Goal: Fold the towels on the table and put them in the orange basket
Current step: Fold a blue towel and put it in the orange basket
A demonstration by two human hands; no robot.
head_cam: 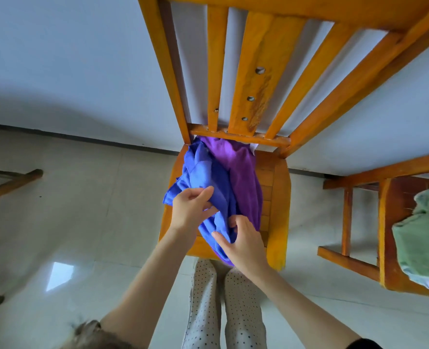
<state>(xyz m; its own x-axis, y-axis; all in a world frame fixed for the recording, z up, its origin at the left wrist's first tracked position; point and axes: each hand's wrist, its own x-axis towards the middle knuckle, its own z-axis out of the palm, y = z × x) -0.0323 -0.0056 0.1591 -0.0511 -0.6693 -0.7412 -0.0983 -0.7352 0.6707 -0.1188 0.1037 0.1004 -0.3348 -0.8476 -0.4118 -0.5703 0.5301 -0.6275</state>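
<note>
Head view looks straight down on your two bare arms reaching over an orange-yellow wooden slat-back chair (278, 197). A crumpled blue microfibre towel (208, 177) lies heaped on the left half of its seat, and a purple microfibre towel (243, 177) lies bunched just beside it on the right, the two touching along their length and both running from the chair's back rail to the front edge of the seat.

Your left hand (192, 210) is at the left side of the blue towel, fingers curled, with the thumb above and the fingertips below pinching a fold of the blue cloth near its hanging corner. Your right hand (243, 240) sits lower, at the near end of the same towel; its thumb and forefinger curl into a bunch of blue fabric, while the remaining fingers (221, 238) lie spread and fairly straight across the cloth. Both hands touch the blue towel only; the purple one lies untouched just beyond your right knuckles.

Below the seat's front edge you can see your legs in white trousers with small dark dots (223, 311), standing on a pale glossy tiled floor (82, 222).

At the right edge stands a second wooden chair (384, 235) of the same colour, well apart from the first, with a pale green towel (424, 238) piled on it. Part of another wooden frame (9, 185) shows at the far left. A pale wall (70, 59) rises behind the chairs.
</note>
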